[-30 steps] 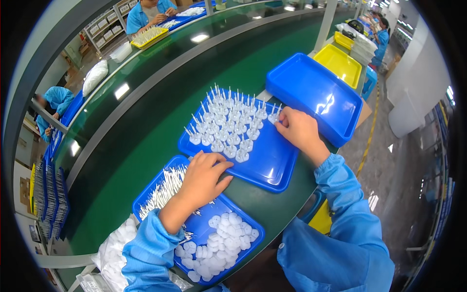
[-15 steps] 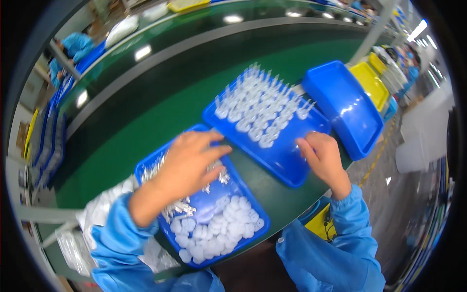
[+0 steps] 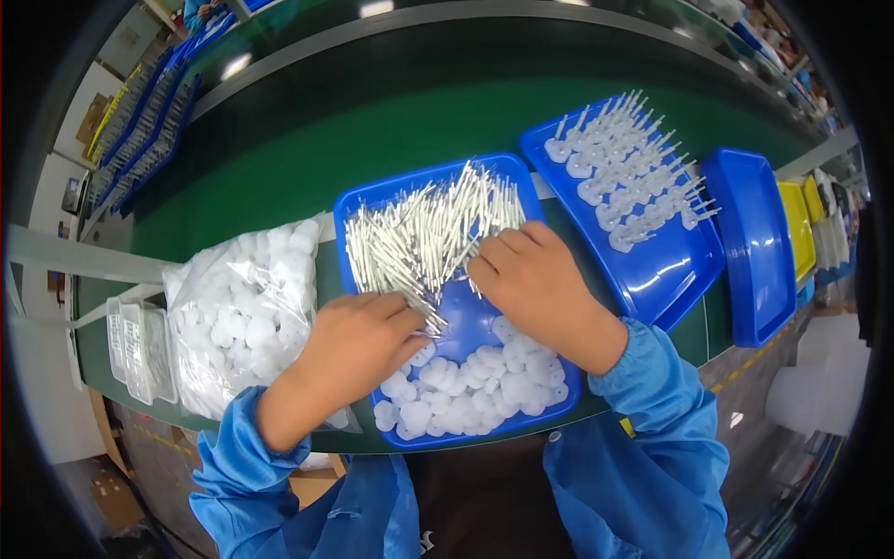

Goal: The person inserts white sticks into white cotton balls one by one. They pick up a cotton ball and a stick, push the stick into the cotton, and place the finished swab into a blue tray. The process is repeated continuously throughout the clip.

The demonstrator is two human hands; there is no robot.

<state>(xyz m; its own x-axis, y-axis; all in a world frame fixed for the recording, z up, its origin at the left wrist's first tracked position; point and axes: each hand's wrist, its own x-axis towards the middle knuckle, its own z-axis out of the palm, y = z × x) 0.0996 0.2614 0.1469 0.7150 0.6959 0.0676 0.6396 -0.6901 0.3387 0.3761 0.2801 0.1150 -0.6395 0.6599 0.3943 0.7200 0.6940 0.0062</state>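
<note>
A blue tray (image 3: 346, 197) in front of me holds a heap of thin whitish-silver rods (image 3: 419, 233) at its far end and a pile of round white plastic discs (image 3: 475, 391) at its near end. My left hand (image 3: 358, 340) is closed at the near left edge of the rods, above the discs. At the right side of the heap, my right hand (image 3: 540, 289) has its fingers curled in against the rods. What either set of fingertips pinches is hidden. A second blue tray (image 3: 643, 279) carries rows of discs with rods standing up from them (image 3: 633, 177).
Left of the tray lies a clear plastic bag (image 3: 242, 317) full of white discs, with clear plastic boxes (image 3: 140, 349) beside it. A deep blue tray (image 3: 750, 242) stands at the right. Stacked trays (image 3: 149, 130) rise at the far left; the green conveyor belt (image 3: 372, 112) runs behind.
My view has turned, so the trays appear farther right. My right hand has moved from the tray of assembled pieces to the rod heap; my left has drawn back to the heap's near edge.
</note>
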